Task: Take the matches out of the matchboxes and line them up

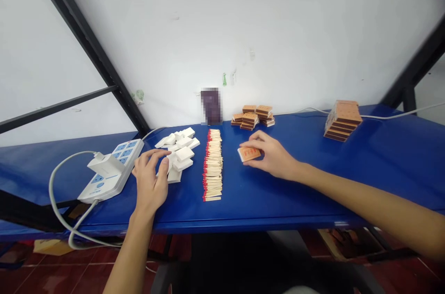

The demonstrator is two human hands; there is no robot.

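Note:
An orange matchbox (250, 153), a white edge showing at its left end, is pinched between the thumb and fingers of my right hand (273, 157), on or just above the table. Over at the left, my left hand (151, 173) is at the near side of a pile of white matchbox trays (184, 154), its thumb and fingers apart. Whether its fingertips touch a tray I cannot tell. Between my hands lies a long row of matches (213, 166), red heads to the left.
Several matchboxes (249, 120) are heaped near the wall, and a neat stack of matchboxes (344, 120) stands at the right. A power strip (118, 173) with a plugged-in charger (107, 166) and cable lies left on the blue table (278, 201). A blurred dark object (211, 106) leans at the wall.

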